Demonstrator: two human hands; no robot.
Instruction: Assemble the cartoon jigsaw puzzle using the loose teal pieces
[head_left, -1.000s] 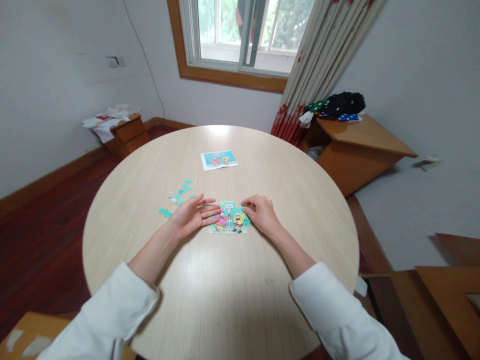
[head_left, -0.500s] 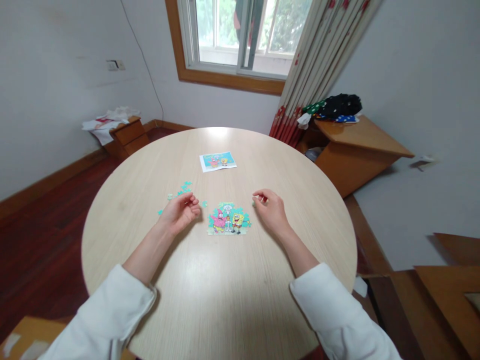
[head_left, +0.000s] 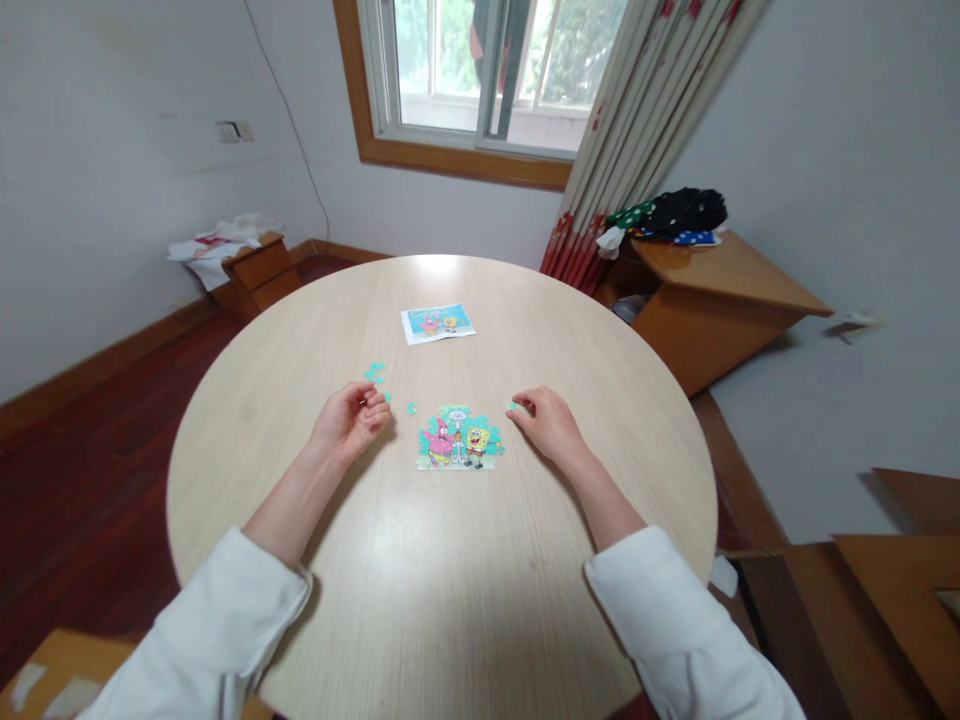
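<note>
A partly assembled jigsaw puzzle (head_left: 457,440) with pink, white-blue and yellow cartoon figures lies flat on the round table. To its right, my right hand (head_left: 549,425) pinches a small teal puzzle piece (head_left: 513,407) between thumb and fingertips. My left hand (head_left: 349,428) is on the left side, its fingers loosely curled inward and nothing visible in them. Just beyond that hand lie several loose teal pieces (head_left: 375,374), partly hidden by it. One more loose piece (head_left: 412,408) rests between the left hand and the puzzle.
A printed picture sheet (head_left: 439,324) showing the same figures lies farther back on the pale wooden table (head_left: 442,570). Behind it are a window (head_left: 480,80) and a curtain (head_left: 622,130). A tilted wooden cabinet (head_left: 720,300) with cloths on top stands at right.
The teal piece in my right hand shows more clearly as the hand shifts slightly. My left hand has drawn a little left and covers the leftmost loose pieces.
</note>
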